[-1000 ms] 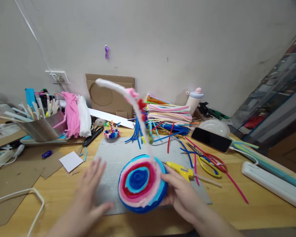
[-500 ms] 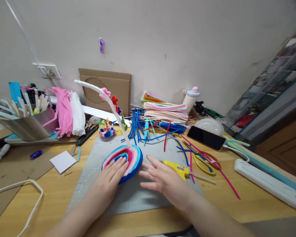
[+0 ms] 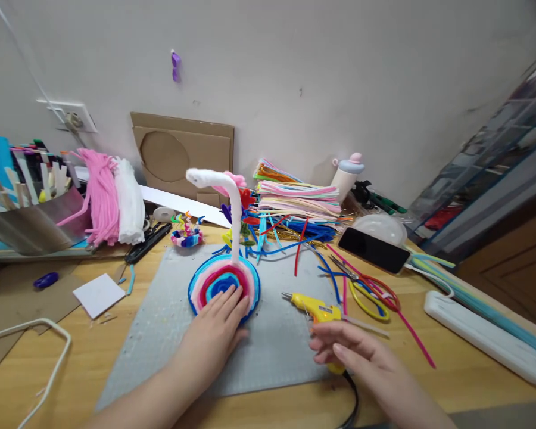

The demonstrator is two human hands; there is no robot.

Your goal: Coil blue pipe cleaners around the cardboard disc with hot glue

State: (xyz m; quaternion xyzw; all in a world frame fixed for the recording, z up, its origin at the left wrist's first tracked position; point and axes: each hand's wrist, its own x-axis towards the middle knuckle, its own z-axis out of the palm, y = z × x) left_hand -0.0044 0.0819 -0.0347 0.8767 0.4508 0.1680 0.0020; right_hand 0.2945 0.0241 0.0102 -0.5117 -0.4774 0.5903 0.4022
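My left hand (image 3: 218, 328) lies flat on a round coiled base (image 3: 195, 280) of pipe cleaners in blue, pink, white and red. A white fuzzy stem (image 3: 236, 220) rises from its back edge and bends over to the left at the top. Pink, red and purple pipe-cleaner flowers (image 3: 246, 198) sit along the stem. Over the handle of a yellow glue gun (image 3: 310, 305), my right hand (image 3: 357, 351) is open, fingers loosely curved and thumb apart. Whether it touches the handle I cannot tell. The gun's nozzle points left on the grey mat (image 3: 277, 351).
Two pairs of scissors (image 3: 370, 298) and a phone (image 3: 374, 249) lie to the right, with a white power strip (image 3: 486, 336) beyond. Pipe-cleaner bundles (image 3: 297, 196) line the wall. A small beaded-looking ring (image 3: 187, 238) and a white card (image 3: 99, 295) are at left.
My right hand has moved right and nearer to me, from beside the base to the glue gun's handle. The base with its stem has turned, and my left hand stays on it.
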